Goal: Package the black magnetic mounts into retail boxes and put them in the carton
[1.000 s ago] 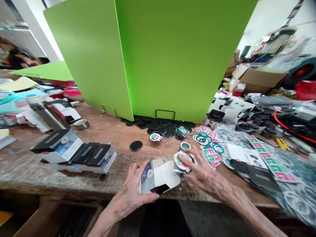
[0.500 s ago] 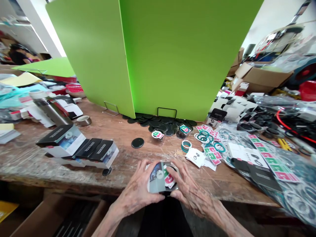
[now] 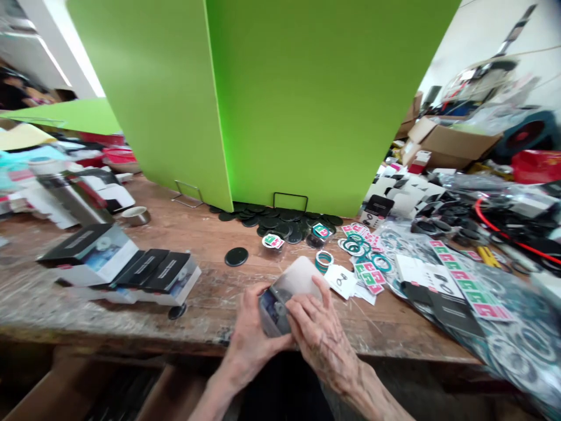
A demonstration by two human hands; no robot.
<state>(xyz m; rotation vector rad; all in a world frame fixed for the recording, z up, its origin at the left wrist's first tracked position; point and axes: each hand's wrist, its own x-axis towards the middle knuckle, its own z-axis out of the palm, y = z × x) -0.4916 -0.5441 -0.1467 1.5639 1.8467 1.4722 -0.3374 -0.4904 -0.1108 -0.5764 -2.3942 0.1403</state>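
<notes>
A small product box [image 3: 275,307] with a dark picture printed on its face is held tilted over the table's front edge. My left hand [image 3: 250,327] grips it from the left, thumb below and fingers along the far side. My right hand [image 3: 313,333] lies over its right part with bent fingers pressed on it. From the box's far side a pale panel [image 3: 300,276] stands up, blurred; whether it is a flap or a box wall I cannot tell. The box's inside is hidden. Beyond it lie a black disc [image 3: 236,256] and two small round stacks topped with stickers [image 3: 272,241].
Several packed boxes [image 3: 164,275] stand at left beside a steel flask [image 3: 72,199] and a cup [image 3: 135,216]. Black discs [image 3: 280,222] pile below the green partition [image 3: 328,105]. Teal rings [image 3: 324,261], white cards [image 3: 340,280], sticker sheets [image 3: 369,276] and bagged rings [image 3: 517,345] fill the right.
The box has been turned and tilted in my hands, so the stickers and opening no longer show. My right hand has moved over its face. The view has shifted slightly.
</notes>
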